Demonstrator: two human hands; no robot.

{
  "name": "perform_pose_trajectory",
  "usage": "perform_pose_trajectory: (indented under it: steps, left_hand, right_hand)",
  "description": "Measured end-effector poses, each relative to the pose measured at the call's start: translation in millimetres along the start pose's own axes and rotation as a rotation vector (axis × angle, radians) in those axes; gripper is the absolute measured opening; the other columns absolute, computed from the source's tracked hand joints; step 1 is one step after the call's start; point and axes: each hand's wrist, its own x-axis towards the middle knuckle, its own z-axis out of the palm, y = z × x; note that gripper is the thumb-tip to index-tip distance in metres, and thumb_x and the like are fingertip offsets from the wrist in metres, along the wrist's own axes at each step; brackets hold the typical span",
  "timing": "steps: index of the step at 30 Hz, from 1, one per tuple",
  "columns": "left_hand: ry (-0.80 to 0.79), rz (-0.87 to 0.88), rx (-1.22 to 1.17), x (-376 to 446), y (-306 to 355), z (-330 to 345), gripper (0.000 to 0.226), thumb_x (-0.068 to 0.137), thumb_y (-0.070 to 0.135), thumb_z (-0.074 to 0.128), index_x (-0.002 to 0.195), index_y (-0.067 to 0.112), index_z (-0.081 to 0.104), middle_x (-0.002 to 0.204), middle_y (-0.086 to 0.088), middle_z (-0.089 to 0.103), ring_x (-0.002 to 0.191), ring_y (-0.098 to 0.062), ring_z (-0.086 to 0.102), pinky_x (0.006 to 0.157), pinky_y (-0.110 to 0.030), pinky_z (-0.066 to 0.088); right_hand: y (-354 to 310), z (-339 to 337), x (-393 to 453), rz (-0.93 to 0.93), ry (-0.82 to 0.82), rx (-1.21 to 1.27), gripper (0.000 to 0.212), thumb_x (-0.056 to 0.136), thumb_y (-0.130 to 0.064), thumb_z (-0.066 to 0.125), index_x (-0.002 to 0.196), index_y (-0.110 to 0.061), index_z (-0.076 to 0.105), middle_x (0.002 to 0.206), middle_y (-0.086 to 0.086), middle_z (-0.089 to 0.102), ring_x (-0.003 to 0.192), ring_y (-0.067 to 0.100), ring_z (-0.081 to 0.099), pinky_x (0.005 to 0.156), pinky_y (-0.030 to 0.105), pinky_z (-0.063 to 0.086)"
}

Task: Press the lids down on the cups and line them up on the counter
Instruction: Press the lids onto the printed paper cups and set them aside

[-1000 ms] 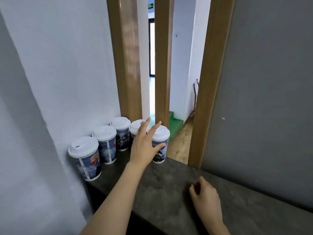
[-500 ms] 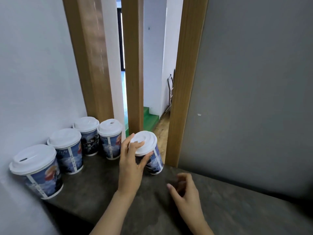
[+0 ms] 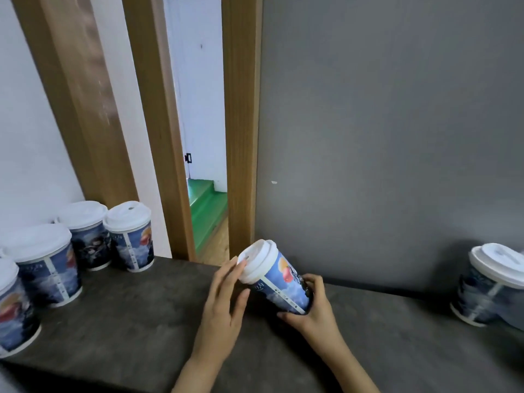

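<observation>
Across the bottom of your view ran the dark counter (image 3: 136,330), the biggest thing there, with the grey wall (image 3: 382,123) rising behind its right half and the wooden door frame (image 3: 241,123) standing at the gap beyond its far edge.

Above the middle of that counter you held the cup (image 3: 286,285) between your two hands, tilted so its white lid (image 3: 258,260) leaned up and to the left, away from the wall. Your right hand (image 3: 314,310) gripped the cup's bottom end, fingers curled round the base from underneath. Your left hand (image 3: 224,304) lay at the lid end with its fingers fairly straight, the fingertips (image 3: 234,265) touching the lid's rim and the thumb reaching toward the cup's side (whether the thumb actually met the paper could not be told). The cup looked lifted clear of the counter, though your right hand hid the base.

To your left, four lidded cups (image 3: 129,239) stood upright in a row along the white wall (image 3: 37,137), close together, the nearest cut off by the picture's edge. Well apart on the far right, one more lidded cup (image 3: 490,287) stood against the grey wall, blurred. Nothing lay on the counter between your hands and either group.
</observation>
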Motion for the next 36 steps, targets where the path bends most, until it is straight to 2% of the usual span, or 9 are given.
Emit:
perform_pose_trajectory:
  steps: [4,7,14,20,24,27,30,33,36]
  left_hand:
    - [-0.043,-0.092,0.022,0.4,-3.3,-4.2,0.062,0.096,0.033,0.051,0.15,0.047,0.022,0.154,0.012,0.033,0.138,0.01,0.029,0.104,-0.003,0.027]
    - [-0.097,-0.132,0.011,0.2,-1.5,-3.8,0.065,0.098,0.041,0.047,0.151,0.049,0.011,0.159,0.016,0.022,0.142,0.006,0.023,0.108,-0.004,0.023]
    - [-0.135,-0.181,-0.008,-1.7,3.4,-3.2,0.065,0.092,0.064,0.037,0.149,0.053,0.008,0.152,0.036,0.016,0.139,0.012,0.023,0.104,0.0,0.023]
    - [-0.105,-0.139,-0.002,-2.1,2.7,-5.1,0.054,0.1,0.038,0.043,0.149,0.047,0.023,0.149,0.034,0.03,0.138,-0.001,0.036,0.11,-0.023,0.036]
    - [-0.068,-0.125,0.023,-0.8,0.7,-5.2,0.059,0.099,0.027,0.042,0.152,0.043,0.02,0.153,0.024,0.031,0.14,0.003,0.031,0.109,-0.009,0.027]
    - [-0.064,-0.108,0.028,-0.2,1.7,-5.1,0.059,0.1,0.032,0.04,0.154,0.039,0.016,0.155,0.019,0.031,0.141,0.003,0.029,0.109,-0.006,0.023]
    - [-0.013,-0.113,0.007,-1.5,1.8,-5.2,0.062,0.1,0.026,0.043,0.153,0.042,0.015,0.148,0.032,0.033,0.136,0.005,0.037,0.105,-0.005,0.029]
    - [0.043,-0.148,-0.02,-3.2,2.4,-6.7,0.058,0.099,0.037,0.043,0.148,0.05,0.014,0.142,0.042,0.033,0.132,0.01,0.038,0.102,-0.007,0.034]
    - [0.034,-0.096,-0.017,-3.6,5.7,-6.1,0.054,0.097,0.038,0.042,0.146,0.047,0.021,0.147,0.035,0.03,0.137,-0.001,0.038,0.107,-0.024,0.04]
  right_hand:
    - [-1.2,4.4,-5.4,-0.027,-0.087,0.012,0.068,0.069,-0.022,0.084,0.123,-0.036,0.045,0.116,-0.026,0.061,0.109,0.002,0.064,0.084,0.016,0.051]
    - [-2.1,4.6,-7.6,-0.048,-0.144,0.008,0.067,0.08,-0.016,0.077,0.136,-0.032,0.044,0.129,-0.018,0.061,0.12,0.005,0.06,0.095,0.021,0.05]
    - [0.3,5.8,-5.8,-0.228,0.046,-0.111,0.081,0.06,-0.002,0.084,0.124,-0.036,0.047,0.124,-0.013,0.049,0.114,0.001,0.055,0.09,0.013,0.047]
    - [4.2,8.5,-6.4,-0.297,0.044,-0.227,0.094,0.065,0.005,0.08,0.135,-0.04,0.035,0.127,-0.009,0.035,0.12,-0.011,0.042,0.093,-0.001,0.036]
    - [7.8,9.9,-8.7,-0.293,-0.033,-0.211,0.095,0.074,-0.01,0.08,0.15,-0.024,0.026,0.135,-0.018,0.029,0.131,-0.011,0.033,0.099,0.009,0.042]
    - [5.6,10.1,-9.4,-0.31,-0.006,-0.205,0.09,0.072,-0.008,0.078,0.142,-0.033,0.028,0.129,-0.018,0.033,0.126,-0.003,0.04,0.097,0.031,0.052]
    - [-0.3,9.4,-11.6,-0.313,0.054,-0.132,0.08,0.069,-0.013,0.077,0.118,-0.055,0.03,0.12,-0.022,0.042,0.113,0.002,0.053,0.087,0.014,0.048]
    - [-3.7,6.0,-13.6,-0.211,0.004,0.029,0.064,0.072,-0.024,0.077,0.118,-0.047,0.041,0.116,-0.02,0.056,0.109,0.007,0.061,0.084,0.015,0.051]
    - [-5.6,1.3,-9.5,-0.067,-0.055,0.215,0.052,0.071,-0.041,0.073,0.118,-0.03,0.053,0.108,-0.011,0.069,0.094,0.01,0.068,0.074,0.022,0.054]
